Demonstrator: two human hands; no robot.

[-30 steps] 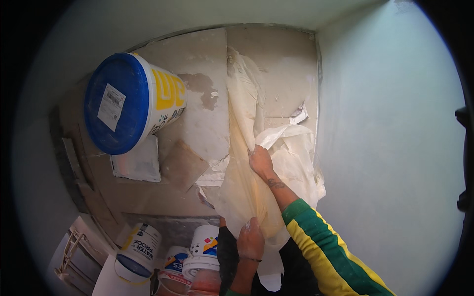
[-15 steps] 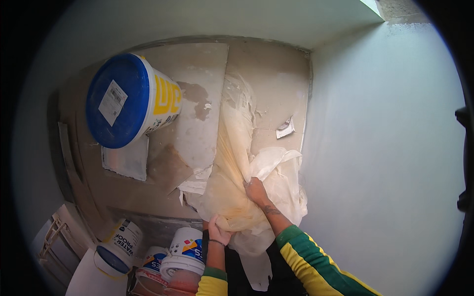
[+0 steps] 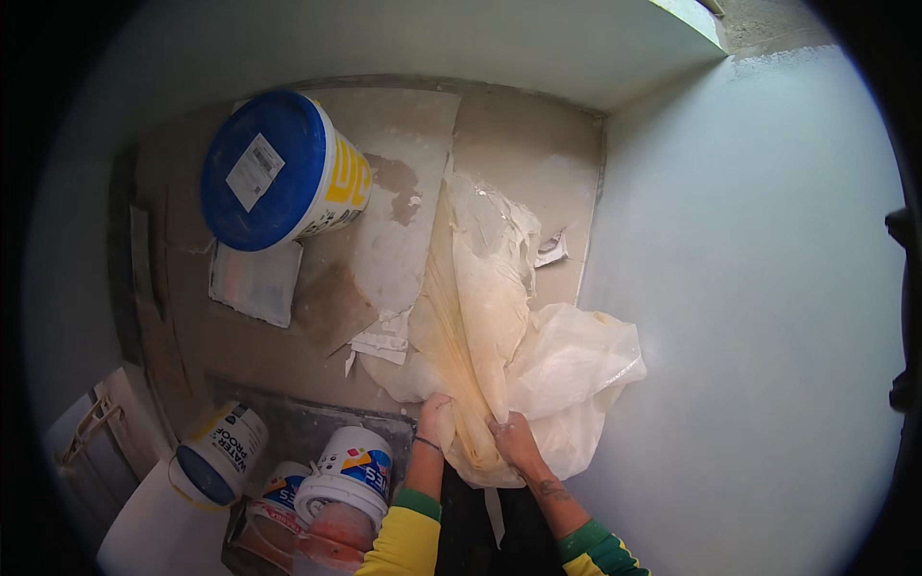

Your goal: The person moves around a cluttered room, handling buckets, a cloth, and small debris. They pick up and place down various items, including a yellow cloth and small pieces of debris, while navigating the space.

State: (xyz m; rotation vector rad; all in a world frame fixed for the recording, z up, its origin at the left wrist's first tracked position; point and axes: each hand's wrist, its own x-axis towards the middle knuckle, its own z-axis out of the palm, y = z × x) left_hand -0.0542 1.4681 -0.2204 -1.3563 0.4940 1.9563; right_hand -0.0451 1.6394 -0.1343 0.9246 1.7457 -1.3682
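Note:
A large translucent plastic sheet [image 3: 480,326], yellowish and bunched into folds, stretches over the floor away from me. My left hand [image 3: 435,419] is closed on its gathered near end, with the fingers partly hidden by the folds. Close by on the right, my right hand [image 3: 515,442] grips a fold of the same sheet. A loose, whiter part of the plastic spreads to the right of that hand, toward the wall. Its far end lies crumpled on the floor.
A big white bucket with a blue lid [image 3: 264,173] stands far left, beside a pale rectangular panel [image 3: 255,282]. Several paint buckets [image 3: 348,461] are at the lower left. Torn paper scraps [image 3: 384,338] lie left of the sheet. A pale wall [image 3: 749,288] rises on the right.
My right hand has come down toward me, nearer the left hand. The sheet has been drawn in, its far part shifting right over the floor and its loose part spreading toward the wall.

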